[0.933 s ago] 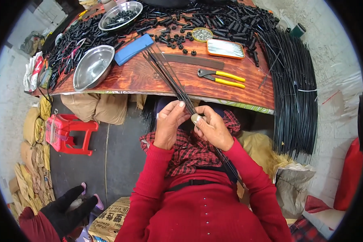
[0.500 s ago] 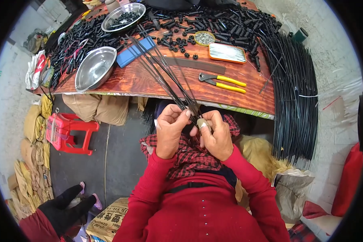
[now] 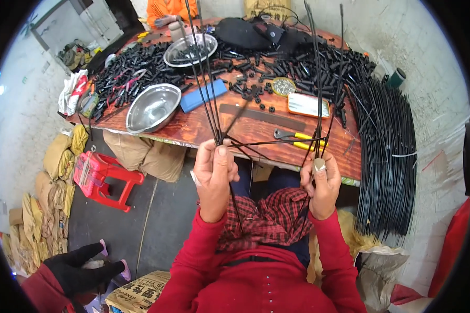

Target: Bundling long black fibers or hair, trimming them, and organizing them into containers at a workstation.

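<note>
Both hands are raised in front of the table edge. My left hand (image 3: 214, 182) pinches a fan of thin black jointed rods (image 3: 210, 112) near their lower ends. My right hand (image 3: 322, 182), with a beige cover (image 3: 319, 166) on its thumb, is closed on more upright thin black rods (image 3: 317, 78). A near-level rod (image 3: 274, 142) spans between the two groups. The tiny joints at my fingertips are too small to make out. Behind the right group lie end-cutting pliers (image 3: 287, 135) with yellow handles.
On the table (image 3: 193, 128) are metal bowls (image 3: 154, 108), a blue block (image 3: 204, 95), a flat dark bar (image 3: 261, 117), an orange-rimmed tray (image 3: 308, 105) and heaped black parts (image 3: 130, 78). Long black rods (image 3: 386, 167) stand at right; a red stool (image 3: 107, 180) at left. Another person in orange (image 3: 172, 10) sits beyond.
My hands have moved apart, the left slightly left and the right to the right. The rods, bunched together before, are spread into two upright groups. The view has tilted up.
</note>
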The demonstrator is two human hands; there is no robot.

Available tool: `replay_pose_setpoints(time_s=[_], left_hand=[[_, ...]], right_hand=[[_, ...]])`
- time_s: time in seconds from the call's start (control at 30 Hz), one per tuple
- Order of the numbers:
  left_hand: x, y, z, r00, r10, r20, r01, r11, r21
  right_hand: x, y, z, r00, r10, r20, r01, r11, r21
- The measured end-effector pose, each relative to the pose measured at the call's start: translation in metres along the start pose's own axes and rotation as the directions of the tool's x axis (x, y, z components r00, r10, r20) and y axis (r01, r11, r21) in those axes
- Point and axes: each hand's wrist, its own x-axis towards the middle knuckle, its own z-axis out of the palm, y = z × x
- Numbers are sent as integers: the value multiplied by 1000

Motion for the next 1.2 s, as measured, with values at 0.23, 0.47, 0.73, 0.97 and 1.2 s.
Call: replay_pose_setpoints(time_s=[0.23, 0.47, 0.73, 0.97, 1.2], left_hand=[[3, 7, 3, 971, -211, 116, 235, 935, -266], [13, 0, -17, 969, -245, 29, 237, 893, -382], [8, -3, -11, 934, -283, 217, 355, 798, -487], [2, -10, 23, 945, -194, 262, 291, 865, -408], [-9, -12, 44, 950, -223, 217, 261, 952, -162]], right_hand=[[4, -14, 6, 987, 124, 107, -141, 975, 172], [19, -30, -5, 996, 91, -14, -86, 974, 209], [15, -36, -6, 981, 188, 58, -195, 967, 166], [21, -36, 15, 919, 333, 209, -368, 917, 155], [21, -37, 17, 909, 304, 284, -297, 952, -67]])
